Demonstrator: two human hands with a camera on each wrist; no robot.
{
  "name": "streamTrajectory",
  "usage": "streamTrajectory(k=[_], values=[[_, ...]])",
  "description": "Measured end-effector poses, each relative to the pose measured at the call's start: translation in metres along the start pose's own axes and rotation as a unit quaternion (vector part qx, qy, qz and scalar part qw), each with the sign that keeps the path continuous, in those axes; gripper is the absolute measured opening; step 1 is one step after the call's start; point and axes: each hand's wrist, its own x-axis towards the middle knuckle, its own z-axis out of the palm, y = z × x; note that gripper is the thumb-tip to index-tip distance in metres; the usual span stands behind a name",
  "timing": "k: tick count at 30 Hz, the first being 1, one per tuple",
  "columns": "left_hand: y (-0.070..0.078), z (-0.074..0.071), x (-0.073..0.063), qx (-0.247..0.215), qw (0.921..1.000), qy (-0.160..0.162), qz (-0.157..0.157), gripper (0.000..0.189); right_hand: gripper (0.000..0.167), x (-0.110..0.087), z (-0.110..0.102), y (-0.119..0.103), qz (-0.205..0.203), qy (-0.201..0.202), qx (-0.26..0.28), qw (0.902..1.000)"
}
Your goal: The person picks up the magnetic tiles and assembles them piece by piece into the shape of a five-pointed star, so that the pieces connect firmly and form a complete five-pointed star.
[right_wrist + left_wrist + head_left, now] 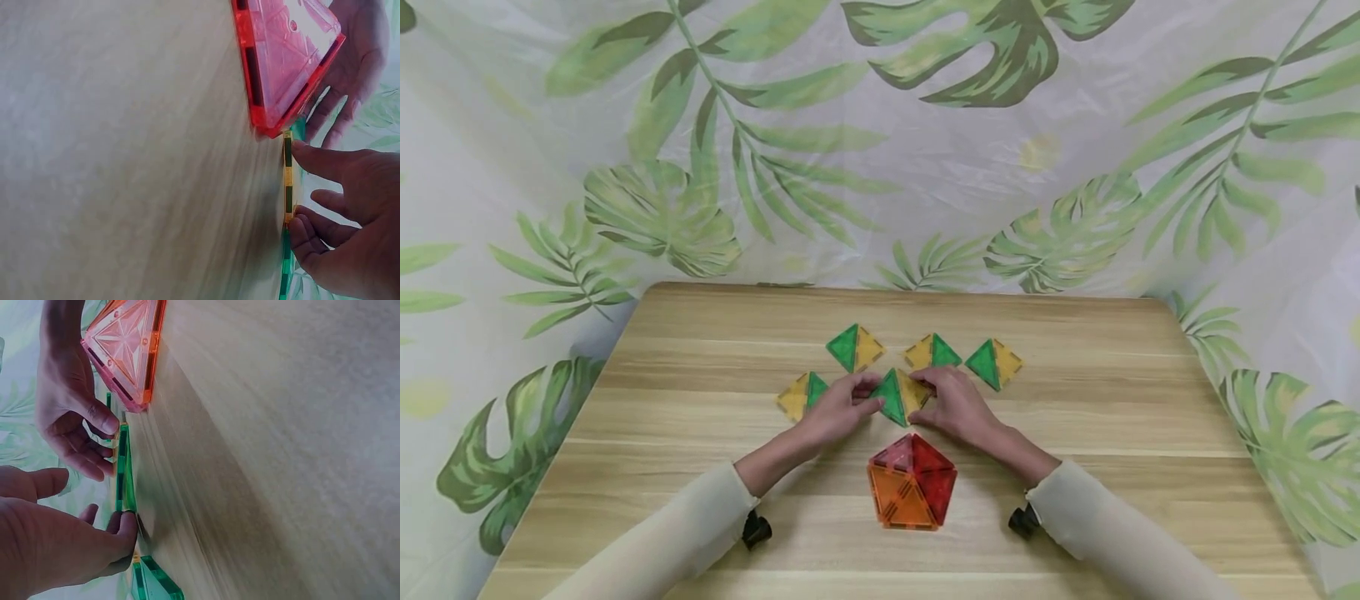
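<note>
A green triangular magnetic tile [891,398] and a yellow triangular magnetic tile [913,395] lie edge to edge at mid-table. My left hand [841,408] has thumb and fingers around the green tile's left corner; in the left wrist view the fingertips [128,526] meet its edge. From the other side, my right hand [958,407] grips the yellow tile, its thumb at one corner and curled fingers at another in the right wrist view. Just nearer stands a low five-sided pyramid [912,487] of red, pink and orange magnetic tiles.
Three more green-and-yellow tile pairs surround the hands: one behind left [854,347], one right behind the right hand [932,350] and one farther right [994,362]. Another pair [797,395] sits beside the left hand, partly covered. A leaf-patterned sheet [820,150] hangs behind the wooden table [1112,417].
</note>
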Motion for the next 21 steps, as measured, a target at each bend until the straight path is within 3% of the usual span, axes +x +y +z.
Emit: streamTrajectory(k=[11, 16, 21], values=[[-0.011, 0.002, 0.016, 0.002, 0.9999, -0.001, 0.014, 0.035, 0.064, -0.004, 0.005, 0.005, -0.028, 0.04, 0.018, 0.9987], [-0.014, -0.001, 0.02, -0.051, 0.9985, -0.018, -0.001, 0.038, 0.055, -0.006, 0.005, 0.008, -0.021, 0.045, 0.044, 0.9978], [-0.014, -0.004, 0.02, -0.105, 0.994, -0.028, -0.014, 0.041, 0.043, -0.005, 0.0, 0.009, 0.01, 0.034, 0.116, 0.9927]])
